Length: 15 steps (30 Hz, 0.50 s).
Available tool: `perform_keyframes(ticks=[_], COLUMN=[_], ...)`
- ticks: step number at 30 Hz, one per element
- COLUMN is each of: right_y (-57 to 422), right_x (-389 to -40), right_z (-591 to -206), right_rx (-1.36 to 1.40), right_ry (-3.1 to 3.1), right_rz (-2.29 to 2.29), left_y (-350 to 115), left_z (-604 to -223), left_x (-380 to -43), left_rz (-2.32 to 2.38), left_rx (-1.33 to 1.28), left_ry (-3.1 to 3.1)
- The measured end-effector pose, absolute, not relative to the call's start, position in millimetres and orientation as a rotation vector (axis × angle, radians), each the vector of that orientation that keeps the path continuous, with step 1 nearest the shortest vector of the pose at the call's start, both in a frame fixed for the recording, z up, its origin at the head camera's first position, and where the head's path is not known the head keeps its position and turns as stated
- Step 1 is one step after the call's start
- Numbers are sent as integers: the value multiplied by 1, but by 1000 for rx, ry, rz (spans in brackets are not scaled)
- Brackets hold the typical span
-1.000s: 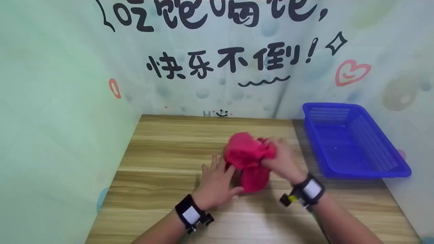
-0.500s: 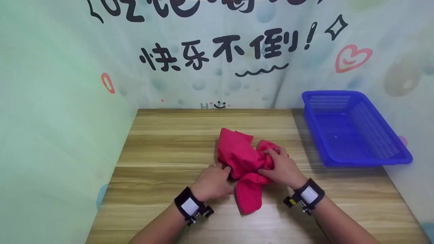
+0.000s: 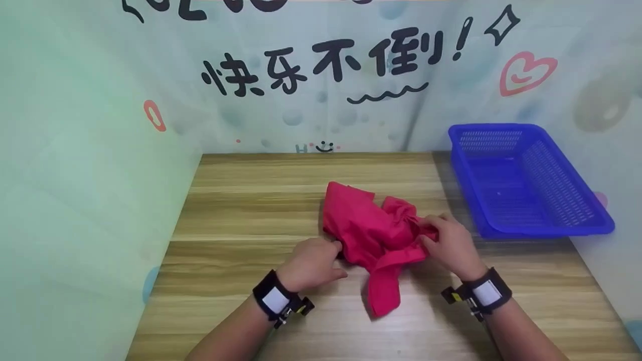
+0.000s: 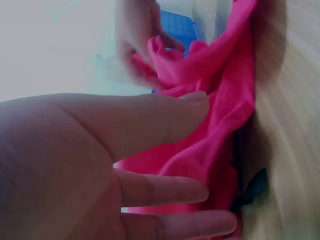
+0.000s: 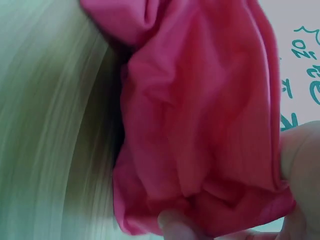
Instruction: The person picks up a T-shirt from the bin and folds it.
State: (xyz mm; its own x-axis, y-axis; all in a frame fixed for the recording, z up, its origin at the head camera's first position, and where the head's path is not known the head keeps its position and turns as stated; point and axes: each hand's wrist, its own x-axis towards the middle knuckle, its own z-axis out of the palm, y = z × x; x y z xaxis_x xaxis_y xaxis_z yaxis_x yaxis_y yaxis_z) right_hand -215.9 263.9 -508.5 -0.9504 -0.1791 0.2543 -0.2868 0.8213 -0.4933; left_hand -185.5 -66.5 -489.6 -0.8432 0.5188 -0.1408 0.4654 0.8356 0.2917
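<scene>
A crumpled red cloth lies on the wooden table, one folded end pointing toward the near edge. My right hand pinches its right edge between thumb and fingers; in the right wrist view the gripped cloth is stretched close to the camera. At the cloth's left side is my left hand, fingertips right at its lower left edge. The left wrist view shows that hand's thumb and fingers nearly straight in front of the cloth. A small dark piece shows beneath the cloth there.
A blue plastic basket with perforated sides stands at the right of the wooden table. A printed backdrop with dark lettering rises behind the table. Pale green backdrop covers the left side. Each wrist wears a black strap with a small camera.
My right hand has drawn the cloth's right side rightward, spreading it from a raised bunch to a wider, flatter heap. My left hand's fingers have come in at the cloth's left edge. The head view tilted down.
</scene>
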Motion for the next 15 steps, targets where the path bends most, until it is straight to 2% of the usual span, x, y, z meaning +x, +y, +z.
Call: perform_keyframes(ticks=[10, 15], right_y=[296, 289], right_x=[-213, -203], right_z=[-508, -511], right_rx=[163, 155], right_ry=[-2639, -2546], right_rz=[516, 384], left_y=[-79, -74], left_z=[-485, -497], left_x=[-202, -211], left_rz=[395, 365], left_rx=[775, 873], left_ry=[2929, 2911])
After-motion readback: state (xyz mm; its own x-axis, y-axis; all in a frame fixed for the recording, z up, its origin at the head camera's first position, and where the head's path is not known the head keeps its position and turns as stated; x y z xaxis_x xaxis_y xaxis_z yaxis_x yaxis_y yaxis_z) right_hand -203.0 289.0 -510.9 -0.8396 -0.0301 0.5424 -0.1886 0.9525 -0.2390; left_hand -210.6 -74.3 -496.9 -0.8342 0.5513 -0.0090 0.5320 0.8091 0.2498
